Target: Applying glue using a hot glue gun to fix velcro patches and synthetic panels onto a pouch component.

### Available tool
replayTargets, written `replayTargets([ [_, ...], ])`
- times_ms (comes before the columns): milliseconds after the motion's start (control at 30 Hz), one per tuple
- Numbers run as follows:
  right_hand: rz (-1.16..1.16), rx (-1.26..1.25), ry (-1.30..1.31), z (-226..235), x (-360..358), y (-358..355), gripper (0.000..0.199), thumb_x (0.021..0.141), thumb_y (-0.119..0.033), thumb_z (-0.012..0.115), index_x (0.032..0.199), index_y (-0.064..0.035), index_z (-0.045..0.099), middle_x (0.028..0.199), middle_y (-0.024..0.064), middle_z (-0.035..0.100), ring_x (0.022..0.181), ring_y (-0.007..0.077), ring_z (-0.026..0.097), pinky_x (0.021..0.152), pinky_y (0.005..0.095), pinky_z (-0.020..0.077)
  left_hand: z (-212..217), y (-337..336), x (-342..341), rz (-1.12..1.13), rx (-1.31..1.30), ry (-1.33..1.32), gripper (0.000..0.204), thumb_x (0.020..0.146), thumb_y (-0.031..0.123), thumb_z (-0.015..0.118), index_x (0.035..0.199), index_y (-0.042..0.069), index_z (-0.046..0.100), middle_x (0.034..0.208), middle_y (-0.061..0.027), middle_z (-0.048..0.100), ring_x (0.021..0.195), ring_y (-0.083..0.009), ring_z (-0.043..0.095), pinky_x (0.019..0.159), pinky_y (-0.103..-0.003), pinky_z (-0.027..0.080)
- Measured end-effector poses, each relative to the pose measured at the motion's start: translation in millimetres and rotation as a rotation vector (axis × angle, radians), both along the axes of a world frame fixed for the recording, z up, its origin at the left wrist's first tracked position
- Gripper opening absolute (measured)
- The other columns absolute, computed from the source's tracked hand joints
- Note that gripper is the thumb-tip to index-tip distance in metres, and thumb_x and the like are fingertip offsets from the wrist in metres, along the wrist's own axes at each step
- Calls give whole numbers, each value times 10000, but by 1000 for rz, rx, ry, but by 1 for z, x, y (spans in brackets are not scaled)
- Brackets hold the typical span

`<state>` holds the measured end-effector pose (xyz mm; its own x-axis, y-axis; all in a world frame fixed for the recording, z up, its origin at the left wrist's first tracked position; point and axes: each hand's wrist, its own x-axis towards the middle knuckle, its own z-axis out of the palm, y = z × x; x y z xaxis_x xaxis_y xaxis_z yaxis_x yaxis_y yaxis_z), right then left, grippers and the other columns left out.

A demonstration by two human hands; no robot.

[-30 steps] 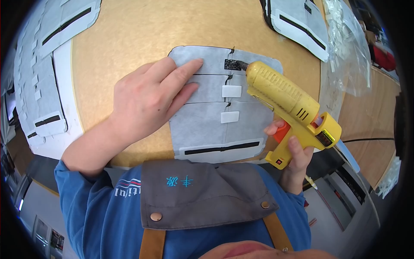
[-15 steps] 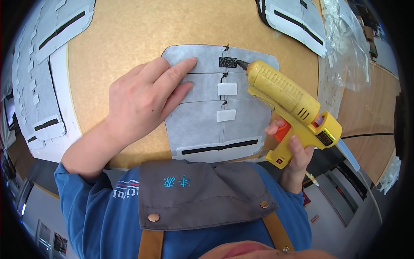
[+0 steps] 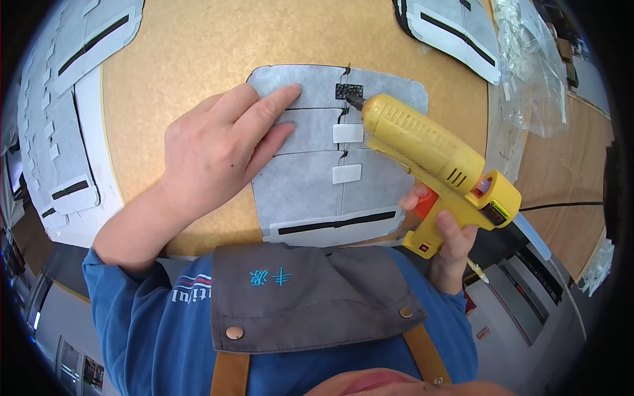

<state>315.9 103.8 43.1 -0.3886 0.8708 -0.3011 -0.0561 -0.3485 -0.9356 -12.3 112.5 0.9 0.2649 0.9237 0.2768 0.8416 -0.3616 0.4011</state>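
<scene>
A pale grey fabric panel [image 3: 297,178] with dark seams lies flat on the board in front of me. My left hand [image 3: 214,142] rests on its left side, fingers stretched out and pressing the surface, holding nothing. In my right hand [image 3: 452,234] is a yellow hot glue gun [image 3: 429,142], fingers wrapped round its handle by the orange trigger. The dark nozzle meets the lower edge of a small black mesh patch [image 3: 349,92] near the panel's top. Below that patch sit a white tab [image 3: 348,133] and a second white tab [image 3: 347,174]. A black strip [image 3: 337,223] crosses the panel's bottom.
Similar grey panels [image 3: 63,125] overlap at the left, and another stack [image 3: 452,33] lies at the far right. Beyond that is a clear plastic bag [image 3: 528,66] with white pieces. A black cord [image 3: 561,205] runs at the right, over the wooden surface [image 3: 561,165].
The glue gun has shifted slightly left, its nozzle going from the patch's right edge to its lower middle. The panel has slid very slightly away from me. My left hand stays nearly still.
</scene>
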Motion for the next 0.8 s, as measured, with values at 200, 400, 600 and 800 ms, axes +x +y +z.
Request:
replayTargets([
  [200,38,-15,17,-4,-2,3,549,937,-150,609,1401,65,408,1145,226,607,1029,292,624,901,426,496,-1,2,0,1,-4,-9,444,785,158,798,1218,160,699,705,-13,508,581,-159,530,512,-300,435],
  [400,31,-5,-9,-4,5,0,523,943,-152,606,1383,67,428,1132,215,621,1031,289,626,909,427,495,-1,1,0,0,3,-8,446,778,151,802,1212,161,702,691,-12,498,574,-160,523,508,-302,427],
  [600,-41,2,-24,-1,6,-4,506,953,-178,625,1365,59,452,1119,200,636,1025,285,637,901,428,503,-2,1,0,7,2,-12,444,773,143,804,1205,160,706,680,-9,487,571,-157,516,504,-305,417],
  [800,-38,-2,-35,-4,11,-5,492,950,-171,626,1355,54,461,1119,193,636,1007,282,644,892,425,509,-2,1,1,7,-9,-3,450,774,140,804,1213,158,704,677,-9,481,569,-153,508,504,-304,412],
])
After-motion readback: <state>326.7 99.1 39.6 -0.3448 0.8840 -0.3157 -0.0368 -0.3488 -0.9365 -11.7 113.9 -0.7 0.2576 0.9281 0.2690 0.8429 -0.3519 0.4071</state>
